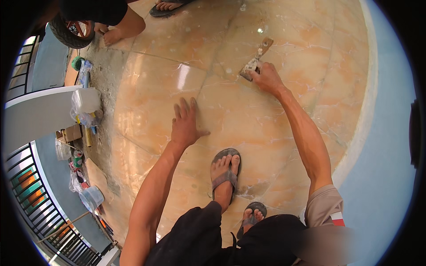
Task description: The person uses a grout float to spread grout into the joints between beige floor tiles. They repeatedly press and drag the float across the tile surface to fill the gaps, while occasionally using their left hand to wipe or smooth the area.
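Note:
My left hand (185, 123) lies on the glossy orange-beige floor tiles (239, 115) with its fingers spread, holding nothing. Farther off to the right, my right hand (267, 78) is closed on a putty knife (257, 57). Its wooden handle points up and away from me, and whitish paste clings to its middle. The dark blade edge sits low against the tile, partly covered by my fingers. Pale spots dot the floor beyond the tool, and a grout line (214, 66) runs between my two hands.
Another person's bent leg (131, 29) and a sandalled foot (166, 5) are at the far left, beside a wheel (73, 31). Bags, a tub (92, 198) and other clutter line the left edge. A light blue wall (386, 133) curves along the right. My sandalled foot (225, 173) stands below my hands.

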A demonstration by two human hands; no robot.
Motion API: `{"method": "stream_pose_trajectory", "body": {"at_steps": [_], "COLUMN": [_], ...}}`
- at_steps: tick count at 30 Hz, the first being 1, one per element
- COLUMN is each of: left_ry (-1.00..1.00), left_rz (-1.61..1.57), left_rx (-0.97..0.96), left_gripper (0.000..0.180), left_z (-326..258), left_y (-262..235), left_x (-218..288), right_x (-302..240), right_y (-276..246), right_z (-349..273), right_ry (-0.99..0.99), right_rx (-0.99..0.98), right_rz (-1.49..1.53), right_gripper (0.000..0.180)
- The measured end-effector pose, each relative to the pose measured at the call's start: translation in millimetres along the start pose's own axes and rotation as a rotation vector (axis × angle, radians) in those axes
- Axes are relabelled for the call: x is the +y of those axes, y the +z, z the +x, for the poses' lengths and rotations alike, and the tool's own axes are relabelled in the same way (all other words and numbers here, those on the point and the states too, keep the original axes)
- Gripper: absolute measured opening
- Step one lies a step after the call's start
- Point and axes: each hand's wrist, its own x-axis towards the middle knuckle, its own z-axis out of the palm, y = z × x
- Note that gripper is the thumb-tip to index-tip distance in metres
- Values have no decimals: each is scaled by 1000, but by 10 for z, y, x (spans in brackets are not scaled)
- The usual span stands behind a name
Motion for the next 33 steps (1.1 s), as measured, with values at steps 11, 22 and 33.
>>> {"method": "stream_pose_trajectory", "body": {"at_steps": [11, 22, 33], "left_ry": [-5, -3, 4], "left_rz": [-52, -25, -28], "left_rx": [4, -1, -6], "left_gripper": [136, 134, 135], "left_z": [-38, -50, -41], "left_y": [-43, -27, -68], "left_x": [28, 0, 57], "right_x": [-162, -119, -227], "right_y": [-15, 115, 354], "right_z": [5, 33, 12], "right_ry": [113, 50, 28], "right_rx": [-43, -175, -106], "right_rz": [116, 75, 50], "right_gripper": [32, 32, 35]}}
